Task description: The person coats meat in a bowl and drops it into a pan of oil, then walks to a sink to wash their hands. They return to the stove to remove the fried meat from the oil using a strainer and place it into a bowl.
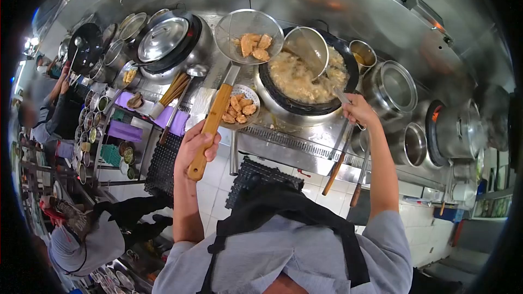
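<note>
My left hand [197, 144] is closed round the wooden handle of a wire-mesh strainer [249, 24]. Several golden fried pieces [254, 46] lie in its basket, left of the wok [353, 65]. With fingers wrapped round its handle, my right hand [358, 110] grips a second strainer [309, 43], tilted over the wok. Its lower rim overlaps the bubbling oil [294, 84], where pale pieces are frying. Below the wire-mesh strainer, a perforated ladle [251, 95] with more fried pieces [237, 110] rests on the stove, its metal handle sticking out past the front edge.
A lidded pot [163, 41] stands left of the wok; a small pot [364, 54] and stacked pots [400, 84] stand right. Long-handled tools [340, 163] jut over the stove's front edge. One person [49, 103] works at far left, another [92, 242] is at lower left.
</note>
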The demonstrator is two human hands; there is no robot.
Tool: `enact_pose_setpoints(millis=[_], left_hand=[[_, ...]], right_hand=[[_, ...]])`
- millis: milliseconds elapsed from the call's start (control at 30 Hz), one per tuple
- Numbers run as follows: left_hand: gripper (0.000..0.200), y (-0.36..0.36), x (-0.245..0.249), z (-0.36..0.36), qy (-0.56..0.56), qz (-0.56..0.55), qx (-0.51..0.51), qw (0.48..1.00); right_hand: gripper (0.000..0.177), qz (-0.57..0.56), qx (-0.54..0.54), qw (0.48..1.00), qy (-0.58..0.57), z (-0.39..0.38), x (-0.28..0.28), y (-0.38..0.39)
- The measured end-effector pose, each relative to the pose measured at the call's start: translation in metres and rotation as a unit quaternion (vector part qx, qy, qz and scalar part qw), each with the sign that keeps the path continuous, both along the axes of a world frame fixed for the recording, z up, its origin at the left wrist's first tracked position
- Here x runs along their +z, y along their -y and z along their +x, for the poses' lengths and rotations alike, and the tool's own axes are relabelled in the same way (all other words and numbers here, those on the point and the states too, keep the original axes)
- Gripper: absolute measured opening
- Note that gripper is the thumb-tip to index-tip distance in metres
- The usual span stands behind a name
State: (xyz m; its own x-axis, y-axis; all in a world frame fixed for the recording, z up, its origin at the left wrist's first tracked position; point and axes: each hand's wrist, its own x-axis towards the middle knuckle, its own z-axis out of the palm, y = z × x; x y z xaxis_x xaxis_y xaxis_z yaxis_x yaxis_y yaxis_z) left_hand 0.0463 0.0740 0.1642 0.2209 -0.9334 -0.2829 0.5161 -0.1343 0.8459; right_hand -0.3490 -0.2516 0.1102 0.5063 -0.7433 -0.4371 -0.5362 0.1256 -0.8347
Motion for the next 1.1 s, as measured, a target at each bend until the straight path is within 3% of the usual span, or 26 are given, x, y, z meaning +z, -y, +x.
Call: enact_pose_setpoints(millis=[133, 367, 533, 667, 767, 800, 900, 933, 1033, 1067, 1100], left_hand=[[0.035, -0.001, -0.003, 0.0, 0.002, -0.009, -0.002, 1.0], [0.039, 0.005, -0.003, -0.001, 0.004, -0.009, 0.001, 1.0], [0.044, 0.007, -0.005, -0.001, -0.001, -0.006, -0.007, 1.0], [0.042, 0.01, -0.001, -0.006, 0.009, -0.012, -0.009, 1.0], [0.04, 0.008, -0.002, -0.008, 0.013, -0.019, -0.008, 1.0], [0.041, 0.007, 0.0, -0.009, 0.013, -0.018, -0.006, 1.0], [0.043, 0.005, 0.0, -0.009, 0.013, -0.024, -0.005, 1.0], [0.043, 0.004, 0.0, -0.008, 0.014, -0.026, -0.006, 1.0], [0.045, 0.002, 0.0, -0.006, 0.008, -0.02, -0.004, 1.0], [0.045, 0.002, 0.001, -0.005, 0.008, -0.02, -0.006, 1.0], [0.045, 0.001, 0.002, -0.005, 0.009, -0.019, -0.009, 1.0]], right_hand=[[0.015, 0.124, -0.018, 0.985, 0.118, -0.002, -0.022, 0.004], [0.02, 0.133, -0.034, 0.976, 0.17, -0.018, -0.022, -0.033], [0.05, -0.054, -0.09, 0.993, 0.049, -0.025, -0.011, -0.06], [0.048, -0.267, -0.136, 0.948, -0.104, -0.025, 0.002, -0.082], [0.049, -0.26, -0.119, 0.955, -0.081, -0.036, 0.014, -0.103], [0.048, -0.163, -0.118, 0.973, -0.112, -0.028, 0.041, -0.116], [0.048, -0.127, -0.08, 0.975, -0.165, -0.025, 0.041, -0.126], [0.048, -0.25, -0.045, 0.955, -0.156, -0.024, 0.025, -0.127], [0.047, -0.224, -0.058, 0.963, -0.139, -0.008, 0.008, -0.122], [0.046, -0.279, -0.042, 0.95, -0.132, -0.01, -0.012, -0.116], [0.044, -0.217, -0.052, 0.969, -0.107, -0.006, -0.012, -0.114]])
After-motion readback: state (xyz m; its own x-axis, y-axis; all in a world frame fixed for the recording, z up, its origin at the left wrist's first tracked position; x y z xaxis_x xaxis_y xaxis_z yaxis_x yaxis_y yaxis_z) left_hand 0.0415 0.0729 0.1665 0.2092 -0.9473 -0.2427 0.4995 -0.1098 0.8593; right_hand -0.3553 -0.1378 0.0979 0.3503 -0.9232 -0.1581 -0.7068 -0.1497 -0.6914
